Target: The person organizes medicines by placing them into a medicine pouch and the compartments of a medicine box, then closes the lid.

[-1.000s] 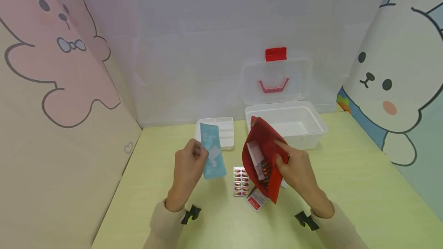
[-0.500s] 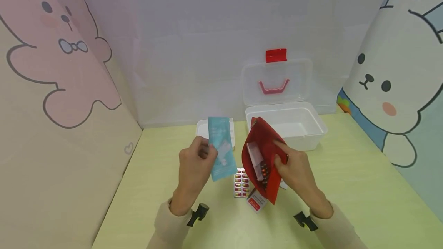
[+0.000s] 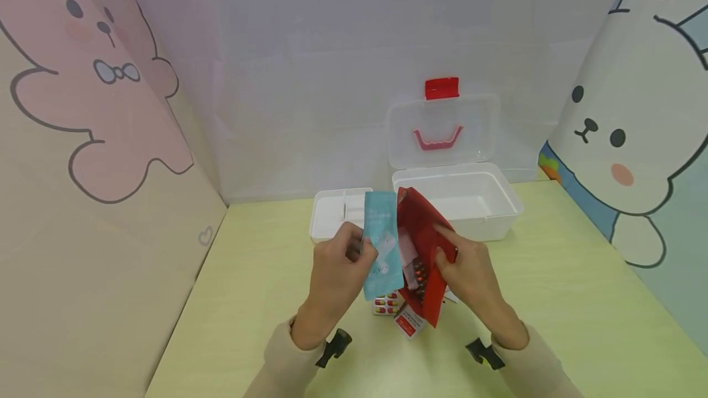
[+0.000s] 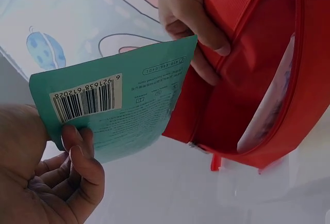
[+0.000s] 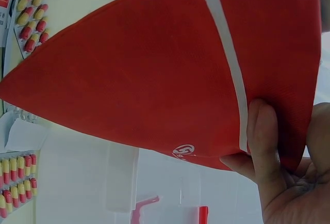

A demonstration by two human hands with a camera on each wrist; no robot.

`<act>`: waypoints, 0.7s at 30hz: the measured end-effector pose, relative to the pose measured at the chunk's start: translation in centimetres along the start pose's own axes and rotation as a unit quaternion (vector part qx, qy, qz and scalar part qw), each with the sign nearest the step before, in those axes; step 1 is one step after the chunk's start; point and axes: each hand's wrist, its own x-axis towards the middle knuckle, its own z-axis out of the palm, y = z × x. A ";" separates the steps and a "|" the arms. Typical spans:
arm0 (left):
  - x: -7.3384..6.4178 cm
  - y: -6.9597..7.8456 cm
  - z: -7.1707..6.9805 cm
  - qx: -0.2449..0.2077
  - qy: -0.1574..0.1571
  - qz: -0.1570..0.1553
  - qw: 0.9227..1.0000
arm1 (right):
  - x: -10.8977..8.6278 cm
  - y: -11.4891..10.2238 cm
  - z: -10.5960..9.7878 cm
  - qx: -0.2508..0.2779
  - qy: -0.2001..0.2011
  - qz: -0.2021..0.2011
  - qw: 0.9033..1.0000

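Observation:
My left hand [image 3: 338, 266] pinches a flat teal sachet [image 3: 383, 232] by its left edge, between thumb and fingers. In the left wrist view the back of the sachet [image 4: 129, 102] shows a barcode and print. My right hand [image 3: 474, 272] grips the side of a red fabric pouch [image 3: 423, 214], fingers inside the mouth, which gapes towards the left. Inside the pouch lie a pale packet [image 3: 408, 257] and a dark blister pack [image 3: 420, 279]. The sachet's right edge overlaps the pouch's mouth in the head view. A white stripe crosses the pouch's outer face [image 5: 149, 69] in the right wrist view.
Below the pouch, a capsule blister pack [image 3: 385, 307] and a small red-and-white box [image 3: 409, 322] lie on the table [image 3: 243, 324]. A white compartment tray [image 3: 327, 217] sits behind the left hand. A white plastic box [image 3: 500, 217] stands behind the pouch, its clear lid [image 3: 398, 134] raised.
My left hand has carried the teal sachet to the right, from over the tray to the pouch's mouth, covering part of the capsule blister pack. The right hand and pouch have barely moved.

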 end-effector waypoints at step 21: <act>-1.0 -0.8 3.9 0.013 -0.069 -0.040 0.997 | -0.1 -0.3 -0.1 0.005 0.003 0.001 1.000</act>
